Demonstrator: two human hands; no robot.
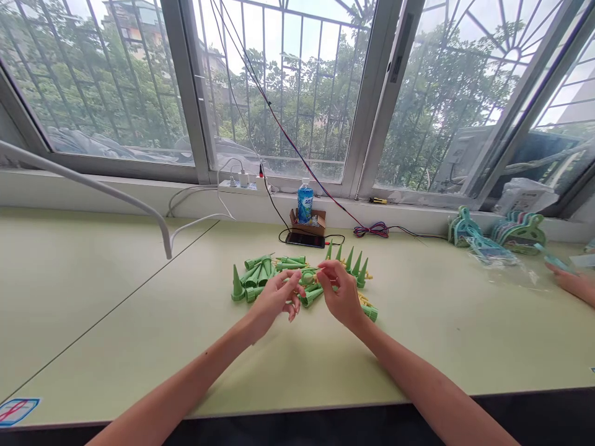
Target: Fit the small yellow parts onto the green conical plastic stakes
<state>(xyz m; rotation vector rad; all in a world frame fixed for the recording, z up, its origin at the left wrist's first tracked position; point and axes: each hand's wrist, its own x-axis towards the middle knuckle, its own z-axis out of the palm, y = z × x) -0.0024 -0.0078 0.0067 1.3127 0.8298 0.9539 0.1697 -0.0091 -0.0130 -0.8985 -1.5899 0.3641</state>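
Observation:
My left hand (pixel 280 296) is closed with thumb and index finger at a green plastic spike (pixel 307 277), whose round end faces me. Just to its right, my right hand (pixel 341 294) pinches what looks like a small yellow piece (pixel 316 279) against that end; the fingers partly hide it. Around both hands lies a pile of hollow green cone spikes (pixel 258 272), some on their sides. One spike (pixel 237 285) stands upright at the left, and several more stand in a row (pixel 356 263) at the right. Small yellow pieces (pixel 365 300) lie by my right wrist.
Behind the pile are a phone (pixel 305 240) with a cable and a blue bottle (pixel 305 203) in a cardboard box (pixel 320 223). Coiled wires (pixel 372 230) lie right of them. Another person's hand (pixel 569 284) is at the far right, near plastic dustpan-like items (pixel 518 234). A white tube (pixel 116 193) reaches in from the left.

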